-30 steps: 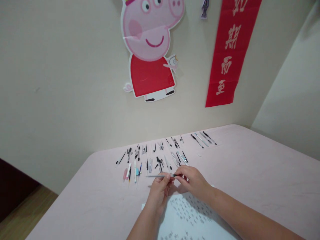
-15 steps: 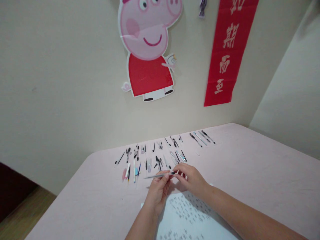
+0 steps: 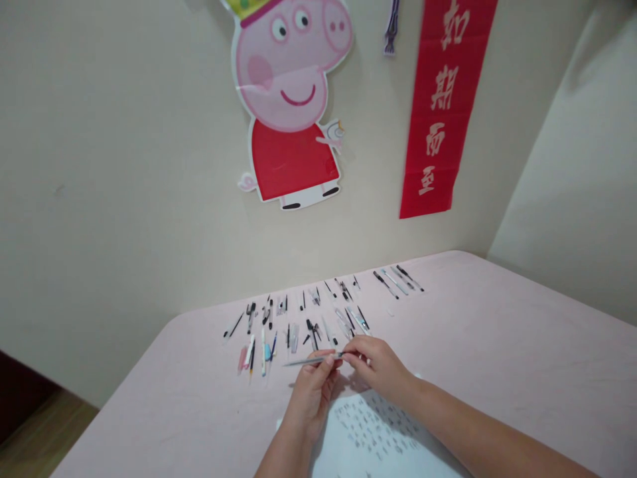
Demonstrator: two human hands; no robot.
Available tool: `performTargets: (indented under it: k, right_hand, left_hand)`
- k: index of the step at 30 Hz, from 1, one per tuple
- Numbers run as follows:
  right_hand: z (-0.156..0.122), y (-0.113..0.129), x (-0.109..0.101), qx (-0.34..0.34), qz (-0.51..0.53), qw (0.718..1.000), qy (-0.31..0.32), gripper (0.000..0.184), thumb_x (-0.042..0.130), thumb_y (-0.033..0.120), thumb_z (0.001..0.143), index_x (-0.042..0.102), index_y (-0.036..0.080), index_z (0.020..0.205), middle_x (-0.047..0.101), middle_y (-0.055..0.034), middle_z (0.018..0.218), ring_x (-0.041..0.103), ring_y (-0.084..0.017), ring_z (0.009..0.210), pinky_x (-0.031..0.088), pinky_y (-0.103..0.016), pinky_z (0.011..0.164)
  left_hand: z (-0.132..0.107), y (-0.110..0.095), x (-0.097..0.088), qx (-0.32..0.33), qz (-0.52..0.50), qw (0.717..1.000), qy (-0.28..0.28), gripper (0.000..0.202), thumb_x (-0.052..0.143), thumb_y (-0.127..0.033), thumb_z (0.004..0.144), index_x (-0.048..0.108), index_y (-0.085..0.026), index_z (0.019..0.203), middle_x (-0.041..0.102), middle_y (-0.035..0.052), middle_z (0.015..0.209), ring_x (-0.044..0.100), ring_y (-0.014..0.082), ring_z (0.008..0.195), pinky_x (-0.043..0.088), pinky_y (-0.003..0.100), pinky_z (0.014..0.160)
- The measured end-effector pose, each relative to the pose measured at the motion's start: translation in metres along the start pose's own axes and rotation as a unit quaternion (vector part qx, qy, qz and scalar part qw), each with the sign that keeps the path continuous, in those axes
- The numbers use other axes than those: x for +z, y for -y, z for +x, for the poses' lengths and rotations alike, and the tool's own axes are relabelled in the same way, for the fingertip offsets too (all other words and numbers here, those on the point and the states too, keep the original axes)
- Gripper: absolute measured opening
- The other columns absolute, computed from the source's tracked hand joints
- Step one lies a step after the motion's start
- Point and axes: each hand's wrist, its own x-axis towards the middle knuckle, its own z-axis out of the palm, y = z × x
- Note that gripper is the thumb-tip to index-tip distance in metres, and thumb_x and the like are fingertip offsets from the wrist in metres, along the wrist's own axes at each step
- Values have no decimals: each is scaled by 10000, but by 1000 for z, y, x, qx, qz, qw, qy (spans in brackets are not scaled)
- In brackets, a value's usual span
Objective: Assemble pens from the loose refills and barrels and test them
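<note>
Shows, at far left, a strip of wood-grain floor [image 3: 54,441]. Continues with a pale pink tabletop [image 3: 154,411], set with rows of pen parts near the wall: at the left end a thin black refill [image 3: 237,325], then a pink part [image 3: 242,358] and a light blue piece [image 3: 267,352]. Bears above these, on the wall, a pig cutout [image 3: 293,162] in a red dress. Grasps with the left hand [image 3: 312,385], between thumb and bent fingers, a slim translucent pen [image 3: 304,362], raised nearly level in front of the rows, long end leftward. Pinches its dark end with thumb and forefinger of the right hand [image 3: 375,358], close beside the left thumb. Includes below both hands a sheet of handwritten paper [image 3: 368,465], partly hidden by the forearms. Ends toward the right with a hanging purple ornament [image 3: 391,30], four pens side by side near the wall, the leftmost a black-capped pen [image 3: 385,285], and a red banner [image 3: 448,86] with pale Chinese characters.
</note>
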Motion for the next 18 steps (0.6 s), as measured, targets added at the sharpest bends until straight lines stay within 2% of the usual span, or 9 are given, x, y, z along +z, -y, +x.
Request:
performTargets:
  k: [10, 15, 18]
  right_hand:
    - [0, 4, -2, -16, 13, 1000, -15, 120, 526, 207, 857, 637, 181, 819, 630, -30, 727, 556, -142, 667, 436, -253, 613]
    - [-1, 2, -1, -4, 0, 1000, 0, 123, 538, 224, 855, 647, 175, 880, 632, -39, 766, 563, -146, 684, 437, -247, 612]
    - [-2, 2, -1, -3, -16, 1000, 7, 165, 499, 236, 880, 648, 173, 849, 638, -36, 750, 565, -145, 682, 426, -246, 616]
  left_hand:
    - [-5, -4, 6, 12, 15, 1000, 6, 271, 848, -277, 545, 672, -143, 703, 692, 8, 687, 627, 90, 670, 467, 161, 641]
    - [-2, -2, 4, 8, 10, 1000, 9, 266, 845, -268, 557, 672, -152, 721, 700, 8, 700, 632, 89, 685, 470, 159, 641]
    - [-1, -2, 3, 3, 3, 1000, 5, 278, 852, -269, 541, 672, -147, 713, 700, 9, 684, 631, 85, 672, 466, 149, 620]
